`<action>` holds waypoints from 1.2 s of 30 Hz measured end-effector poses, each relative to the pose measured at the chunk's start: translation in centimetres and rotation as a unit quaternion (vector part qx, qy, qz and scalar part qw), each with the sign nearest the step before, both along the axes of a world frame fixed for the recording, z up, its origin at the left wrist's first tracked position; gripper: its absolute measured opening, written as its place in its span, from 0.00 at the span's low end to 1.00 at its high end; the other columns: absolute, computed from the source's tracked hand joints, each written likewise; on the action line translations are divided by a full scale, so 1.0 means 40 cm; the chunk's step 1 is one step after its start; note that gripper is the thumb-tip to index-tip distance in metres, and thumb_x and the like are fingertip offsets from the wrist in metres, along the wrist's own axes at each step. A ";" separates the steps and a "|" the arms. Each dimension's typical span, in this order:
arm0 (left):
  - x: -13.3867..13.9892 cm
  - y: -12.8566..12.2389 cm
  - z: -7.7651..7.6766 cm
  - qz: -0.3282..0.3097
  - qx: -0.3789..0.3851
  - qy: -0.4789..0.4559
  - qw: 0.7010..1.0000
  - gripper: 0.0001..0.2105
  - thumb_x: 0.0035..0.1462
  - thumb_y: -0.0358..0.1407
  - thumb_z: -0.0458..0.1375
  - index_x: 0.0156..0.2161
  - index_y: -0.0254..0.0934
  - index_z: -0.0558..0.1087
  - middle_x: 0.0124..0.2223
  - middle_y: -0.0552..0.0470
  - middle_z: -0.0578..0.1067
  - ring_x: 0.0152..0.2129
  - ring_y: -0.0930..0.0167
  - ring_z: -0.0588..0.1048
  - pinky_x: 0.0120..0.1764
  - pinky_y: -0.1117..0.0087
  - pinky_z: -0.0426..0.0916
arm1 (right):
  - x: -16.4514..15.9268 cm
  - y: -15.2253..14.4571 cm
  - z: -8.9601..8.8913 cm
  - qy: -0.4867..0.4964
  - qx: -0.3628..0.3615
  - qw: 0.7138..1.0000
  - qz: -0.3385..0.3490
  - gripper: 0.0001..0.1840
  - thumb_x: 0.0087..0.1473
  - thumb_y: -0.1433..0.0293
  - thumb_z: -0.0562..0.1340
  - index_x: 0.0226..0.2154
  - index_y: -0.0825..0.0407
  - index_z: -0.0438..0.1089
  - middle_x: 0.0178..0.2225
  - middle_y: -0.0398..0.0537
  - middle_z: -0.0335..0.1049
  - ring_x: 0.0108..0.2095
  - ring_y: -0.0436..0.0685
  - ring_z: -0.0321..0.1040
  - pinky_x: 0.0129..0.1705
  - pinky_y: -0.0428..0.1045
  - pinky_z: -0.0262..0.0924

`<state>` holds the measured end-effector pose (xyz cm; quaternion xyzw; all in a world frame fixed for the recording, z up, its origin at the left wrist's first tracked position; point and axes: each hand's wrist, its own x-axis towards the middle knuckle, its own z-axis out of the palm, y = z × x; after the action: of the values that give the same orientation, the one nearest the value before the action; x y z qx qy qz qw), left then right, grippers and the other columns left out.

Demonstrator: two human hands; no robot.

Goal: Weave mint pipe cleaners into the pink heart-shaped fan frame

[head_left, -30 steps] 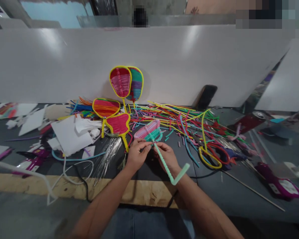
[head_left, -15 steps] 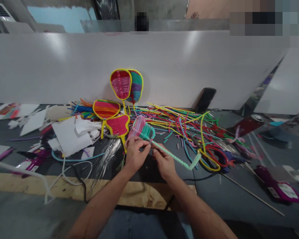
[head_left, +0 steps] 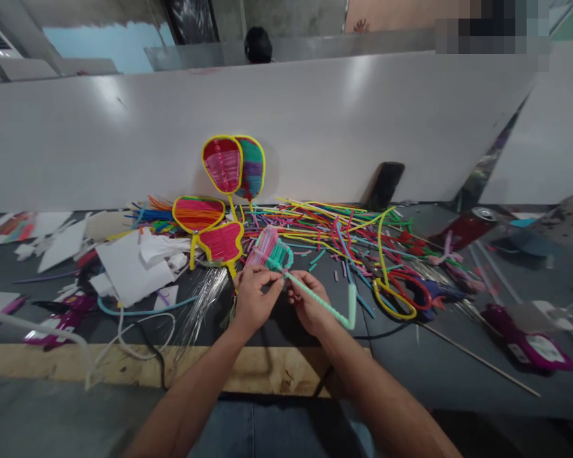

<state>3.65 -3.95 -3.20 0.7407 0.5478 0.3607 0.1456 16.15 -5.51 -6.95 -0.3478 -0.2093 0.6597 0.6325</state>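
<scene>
Here, left hand [head_left: 254,298] and right hand [head_left: 308,304] both pinch the small woven fan [head_left: 270,249] just above them.

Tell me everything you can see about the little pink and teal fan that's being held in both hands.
The small woven fan has a rounded head, pink strips on its left part and teal on its right, seemingly plastic straw material. A mint-green twisted handle runs down to the right and ends in a tip bent upward. The fan is held tilted just above the dark table. The left hand pinches it at the base of the head; the right hand grips the handle just below.
</scene>
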 end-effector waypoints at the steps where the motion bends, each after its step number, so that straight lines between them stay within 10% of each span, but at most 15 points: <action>1: 0.002 -0.003 0.002 -0.007 -0.004 0.007 1.000 0.05 0.53 0.37 0.58 0.31 0.43 0.77 0.34 0.53 0.76 0.39 0.66 0.71 0.48 0.60 0.55 | 0.003 0.000 0.003 0.009 -0.002 1.000 0.015 0.13 0.38 0.64 0.71 0.28 0.52 0.72 0.21 0.38 0.66 0.19 0.43 0.58 0.20 0.40 0.54; 12: -0.005 -0.007 0.009 -0.052 -0.038 -0.014 0.998 0.05 0.52 0.35 0.58 0.30 0.43 0.77 0.34 0.53 0.77 0.39 0.66 0.71 0.48 0.60 0.56 | 0.027 0.005 0.004 0.024 0.004 0.995 0.094 0.11 0.35 0.68 0.73 0.24 0.51 0.73 0.20 0.38 0.69 0.18 0.44 0.61 0.20 0.41 0.58; 31: 0.018 -0.020 0.012 -0.065 0.076 0.106 0.989 0.09 0.54 0.31 0.54 0.25 0.42 0.74 0.29 0.53 0.78 0.35 0.66 0.72 0.54 0.52 0.45 | 0.017 0.003 -0.028 -0.067 0.066 0.995 0.017 0.13 0.37 0.64 0.71 0.26 0.52 0.70 0.20 0.36 0.66 0.19 0.44 0.58 0.24 0.42 0.57; 36: -0.008 -0.006 0.018 -0.062 0.093 0.122 0.986 0.07 0.54 0.31 0.54 0.32 0.43 0.75 0.33 0.53 0.79 0.38 0.65 0.72 0.54 0.49 0.42 | 0.055 0.023 -0.011 -0.048 0.020 0.994 0.100 0.17 0.39 0.59 0.70 0.30 0.52 0.72 0.26 0.42 0.71 0.22 0.46 0.62 0.26 0.43 0.60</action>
<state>3.34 -4.19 -2.50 0.8222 0.4784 0.3070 0.0301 18.37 -4.60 -7.38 -0.3438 -0.2859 0.6981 0.5592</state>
